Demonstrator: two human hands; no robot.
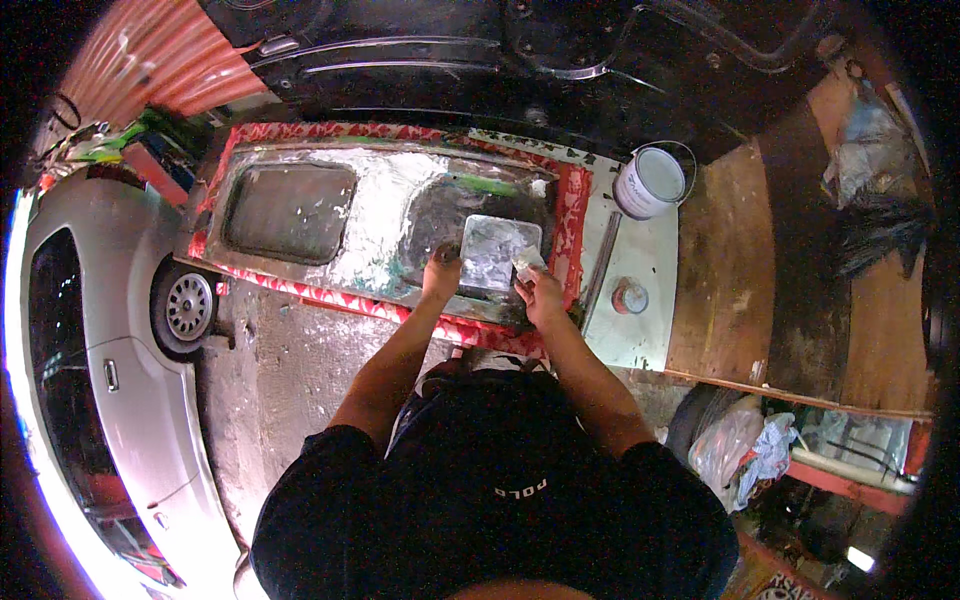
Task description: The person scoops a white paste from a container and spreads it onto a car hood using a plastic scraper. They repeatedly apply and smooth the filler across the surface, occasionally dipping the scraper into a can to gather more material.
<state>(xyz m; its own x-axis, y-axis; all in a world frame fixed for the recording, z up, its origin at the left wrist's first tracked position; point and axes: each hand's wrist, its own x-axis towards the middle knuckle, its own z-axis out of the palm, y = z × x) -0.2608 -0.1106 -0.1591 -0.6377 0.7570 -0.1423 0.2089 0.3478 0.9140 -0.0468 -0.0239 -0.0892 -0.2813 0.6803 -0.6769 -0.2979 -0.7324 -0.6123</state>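
Note:
A flat grey square mixing board (490,240), smeared with pale filler, lies over the right part of a dark panel (420,220). My left hand (441,278) is closed on a dark, rounded, handle-like piece (448,252) at the board's left edge. Pinched in my right hand (541,294), at the board's lower right corner, is a small putty spreader (527,262) coated in whitish filler. White filler (375,205) covers a broad band across the panel's middle. To its left is a recessed rectangular area (290,212).
Red-and-white covering (572,240) edges the panel's support. At right, a lidless-looking white bucket (636,190), a metal bar (602,262) and a small tin (629,297) stand or lie on a white surface, beside wooden boards (725,270). A silver car (130,370) is at left.

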